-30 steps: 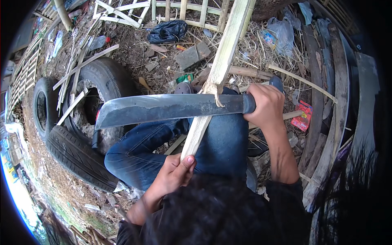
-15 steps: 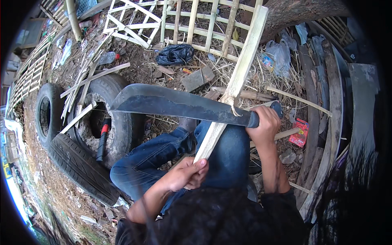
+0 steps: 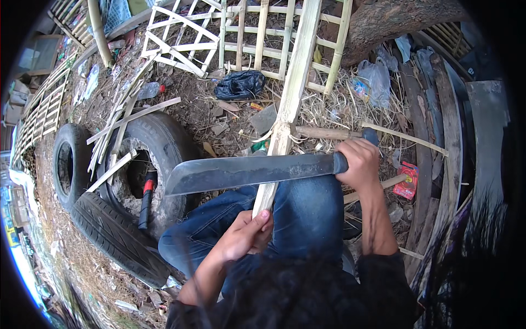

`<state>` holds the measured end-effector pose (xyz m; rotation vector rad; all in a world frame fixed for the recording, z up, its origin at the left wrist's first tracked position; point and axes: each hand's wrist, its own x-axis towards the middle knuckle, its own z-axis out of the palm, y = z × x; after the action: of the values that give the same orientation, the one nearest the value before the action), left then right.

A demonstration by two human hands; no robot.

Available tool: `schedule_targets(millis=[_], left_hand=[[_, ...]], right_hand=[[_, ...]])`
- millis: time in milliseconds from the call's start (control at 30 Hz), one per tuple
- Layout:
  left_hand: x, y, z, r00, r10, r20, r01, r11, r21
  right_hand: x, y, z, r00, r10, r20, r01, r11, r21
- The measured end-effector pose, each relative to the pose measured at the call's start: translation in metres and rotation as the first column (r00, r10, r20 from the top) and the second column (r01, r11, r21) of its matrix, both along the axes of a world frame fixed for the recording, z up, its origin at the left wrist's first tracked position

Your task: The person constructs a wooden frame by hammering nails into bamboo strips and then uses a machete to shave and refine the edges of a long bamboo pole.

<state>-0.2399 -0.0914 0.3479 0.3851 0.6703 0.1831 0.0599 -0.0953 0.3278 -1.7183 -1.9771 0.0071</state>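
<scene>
Hands: right hand (image 3: 359,163) clenched on machete (image 3: 249,172) handle; left hand (image 3: 244,236) wrapped around bamboo slat (image 3: 290,98) near its lower end, over the knees. Slat looked long, light, stiff, splintery; best gripped well below the blade.

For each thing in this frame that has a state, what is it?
left hand: shut on bamboo strip
right hand: shut on machete
bamboo strip: slanted away, over the knee
machete: blade lies across the strip
tyres: lying on the ground
black bag: crumpled
</scene>
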Motion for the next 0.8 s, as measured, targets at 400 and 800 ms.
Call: schedule_targets(millis=[400,800], left_hand=[[0.019,-0.023,-0.014,0.993,-0.063,0.101,0.073,0.993,-0.097],[-0.003,-0.019,0.005,0.991,0.082,-0.105,-0.071,0.992,0.099]], right_hand=[[-0.014,-0.002,-0.006,0.987,-0.143,-0.077,0.147,0.988,0.053],[-0.021,-0.009,-0.04,0.842,-0.458,-0.286,0.467,0.884,-0.04]])
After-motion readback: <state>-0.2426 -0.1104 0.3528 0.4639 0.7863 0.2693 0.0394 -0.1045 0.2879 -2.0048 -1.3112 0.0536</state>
